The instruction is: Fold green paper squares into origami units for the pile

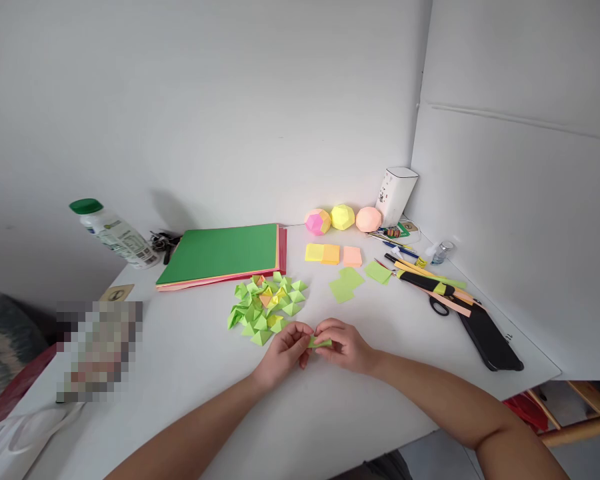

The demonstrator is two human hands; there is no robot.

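Fingers on the left hand (285,349) and right hand (349,347) are curled nearly closed, 1 green paper slip (321,343) pinched between 'em, near the folded-paper pile (256,312). 3 paper balls (343,217) and 3 note pads (331,254) are set out farther back.

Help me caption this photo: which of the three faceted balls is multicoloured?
The leftmost ball: it mixes pink and orange facets, while the middle ball is all yellow and the rightmost ball all peach.
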